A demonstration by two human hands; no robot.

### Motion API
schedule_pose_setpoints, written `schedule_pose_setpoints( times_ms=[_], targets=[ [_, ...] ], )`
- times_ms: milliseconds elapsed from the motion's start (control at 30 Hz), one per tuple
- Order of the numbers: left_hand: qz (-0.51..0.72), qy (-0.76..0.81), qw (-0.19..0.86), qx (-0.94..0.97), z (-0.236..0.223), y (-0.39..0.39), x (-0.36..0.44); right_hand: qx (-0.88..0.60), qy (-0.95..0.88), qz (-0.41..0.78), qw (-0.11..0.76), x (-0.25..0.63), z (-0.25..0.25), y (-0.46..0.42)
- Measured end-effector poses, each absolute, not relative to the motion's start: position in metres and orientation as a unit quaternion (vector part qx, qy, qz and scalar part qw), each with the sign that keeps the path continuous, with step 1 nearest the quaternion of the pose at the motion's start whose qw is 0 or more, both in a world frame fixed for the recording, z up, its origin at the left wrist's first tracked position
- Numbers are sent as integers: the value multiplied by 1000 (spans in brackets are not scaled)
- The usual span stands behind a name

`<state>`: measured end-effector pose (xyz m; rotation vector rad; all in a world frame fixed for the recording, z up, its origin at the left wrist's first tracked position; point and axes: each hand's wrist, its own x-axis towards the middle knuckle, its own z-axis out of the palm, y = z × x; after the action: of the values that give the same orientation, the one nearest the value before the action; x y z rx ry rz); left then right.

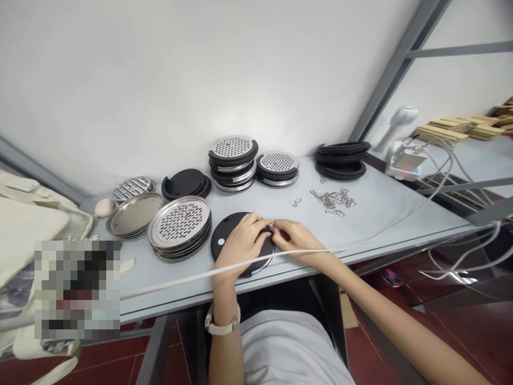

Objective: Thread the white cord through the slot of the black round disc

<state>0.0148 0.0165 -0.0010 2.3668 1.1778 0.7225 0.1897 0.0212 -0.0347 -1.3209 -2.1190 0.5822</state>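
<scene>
A round black disc point(223, 238) with a metal rim lies on the grey table point(385, 214) in front of me. My left hand point(241, 241) rests on top of it, fingers curled over its right edge. My right hand point(295, 237) sits just to the right, fingers pinched on a small metal clip point(271, 226) at the disc's edge. The two hands touch at the fingertips. A white cable point(168, 284) runs across the table's front, passing under both wrists.
A stack of perforated metal plates point(180, 224) and plain metal trays point(134, 214) stand left of the disc. Behind are stacks of black-rimmed grater discs point(233, 160) point(278, 167), black rings point(341, 159) and a pile of loose metal clips point(334, 199). Cream bags point(28, 224) lie far left.
</scene>
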Motion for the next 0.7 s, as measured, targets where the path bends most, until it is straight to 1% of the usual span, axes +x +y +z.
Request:
schedule_pose_setpoints(
  times_ms=[700],
  targets=[
    [251,413,196,853,1,16,17,-501,-781,228,295,188,-33,20]
  ],
)
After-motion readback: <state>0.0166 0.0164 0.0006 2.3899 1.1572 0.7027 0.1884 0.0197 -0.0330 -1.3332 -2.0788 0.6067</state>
